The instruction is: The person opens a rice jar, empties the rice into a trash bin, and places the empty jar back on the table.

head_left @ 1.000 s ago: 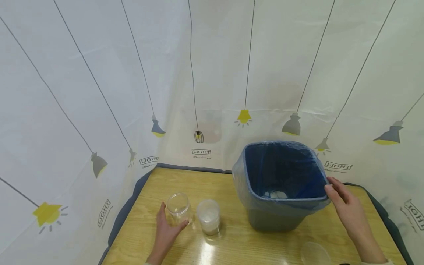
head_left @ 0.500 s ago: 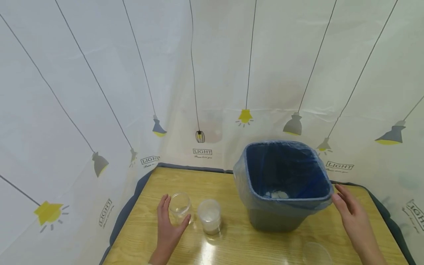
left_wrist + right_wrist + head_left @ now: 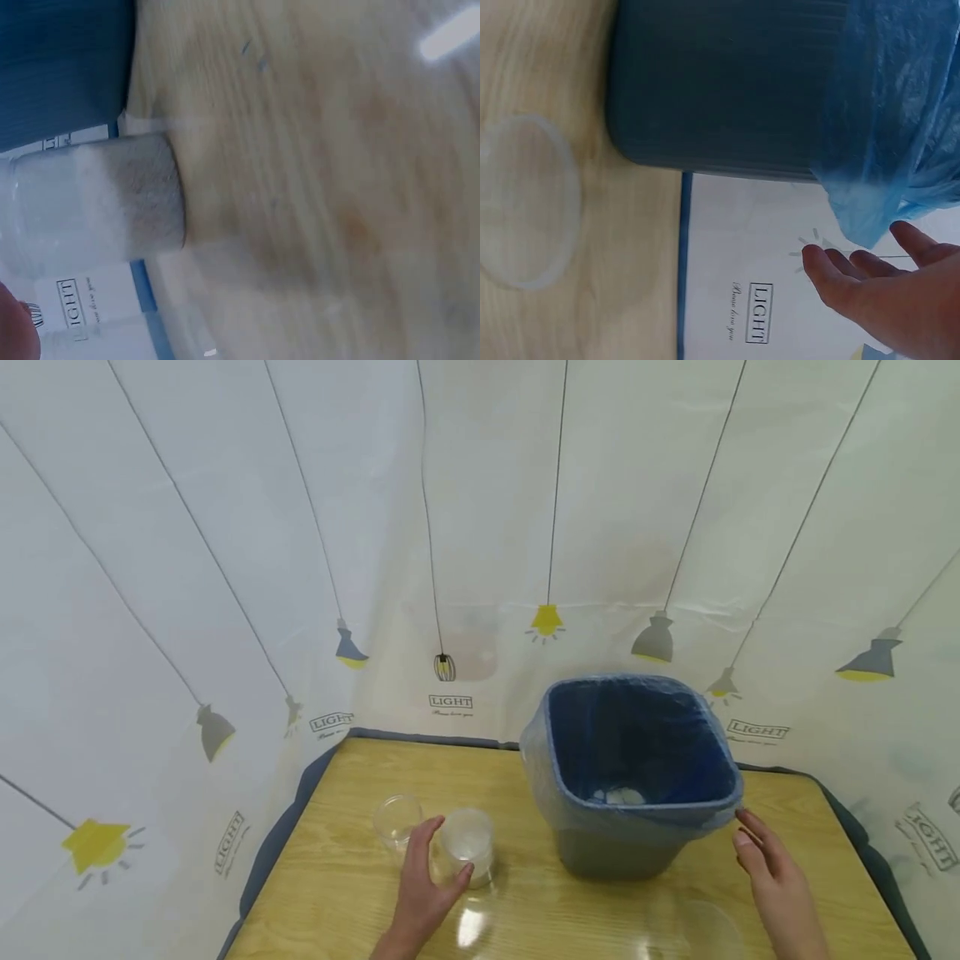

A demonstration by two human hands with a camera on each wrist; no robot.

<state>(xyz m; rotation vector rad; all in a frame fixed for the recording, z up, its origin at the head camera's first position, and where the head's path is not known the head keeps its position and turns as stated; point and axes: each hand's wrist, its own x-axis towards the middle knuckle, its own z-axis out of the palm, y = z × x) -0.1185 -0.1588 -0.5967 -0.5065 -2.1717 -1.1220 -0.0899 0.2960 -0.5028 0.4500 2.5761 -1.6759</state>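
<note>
My left hand [image 3: 426,889] is at the near left side of a clear jar [image 3: 468,846], its thumb and fingers spread about it. White grainy stuff fills the jar's lower part [image 3: 135,199] in the left wrist view, where one fingertip shows beside the jar's upper end, apart from it. A second clear jar [image 3: 397,818], which looks empty, stands just left of it. My right hand [image 3: 776,885] is by the front right corner of a trash can [image 3: 615,856]; its loosely bent fingers lie close below the edge of the blue bag [image 3: 885,150] and hold nothing.
A round clear lid [image 3: 532,202] lies flat on the wooden table [image 3: 360,902], in front of the trash can. Some white scraps [image 3: 624,796] lie inside the bag. Behind the table hangs a white cloth [image 3: 480,527] printed with lamps.
My left hand has let go of the empty-looking jar and moved right to the jar with the white contents. My right hand has drawn slightly down and toward me near the trash can's corner.
</note>
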